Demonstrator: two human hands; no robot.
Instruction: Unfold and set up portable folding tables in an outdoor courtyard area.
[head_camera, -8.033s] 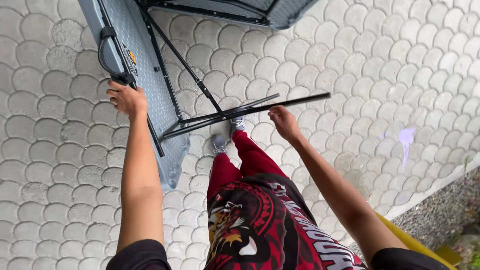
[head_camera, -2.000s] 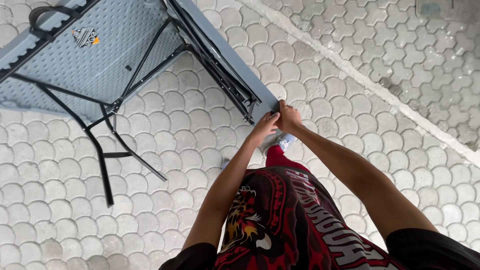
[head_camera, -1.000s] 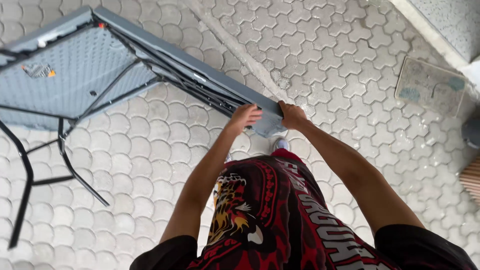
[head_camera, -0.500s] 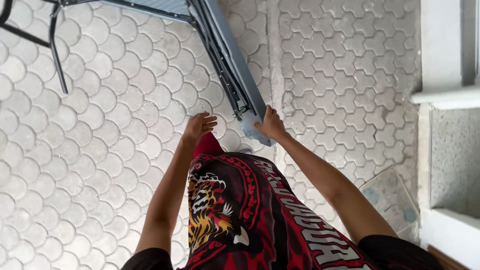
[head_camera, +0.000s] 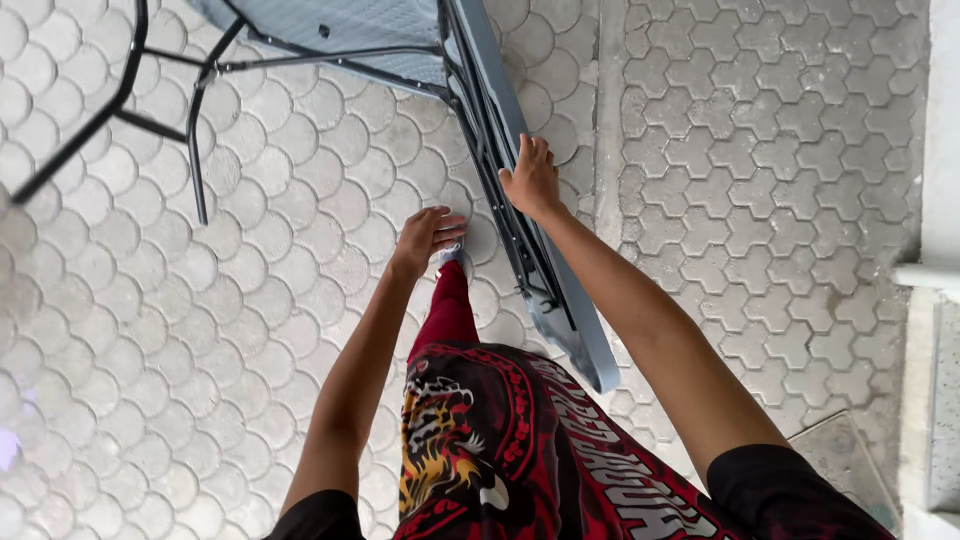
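A grey folding table (head_camera: 572, 305) stands on its long edge in front of me, its underside (head_camera: 350, 22) facing left. Its black metal legs (head_camera: 196, 135) stick out to the upper left. My right hand (head_camera: 530, 178) grips the table's upper edge partway along. My left hand (head_camera: 426, 238) hovers just left of the black frame with fingers loosely curled, holding nothing. The table's near corner sits beside my right hip.
Grey scalloped pavers (head_camera: 200, 330) cover the ground on the left and hexagonal ones (head_camera: 780, 150) on the right. A pale wall and ledge (head_camera: 935, 270) run along the right edge. A translucent sheet (head_camera: 840, 460) lies at lower right. My red-and-black shorts (head_camera: 480, 430) fill the bottom.
My left hand has come off the table's end and now hangs free. My right hand has moved farther up the edge, and the table's near corner has come closer to my hip.
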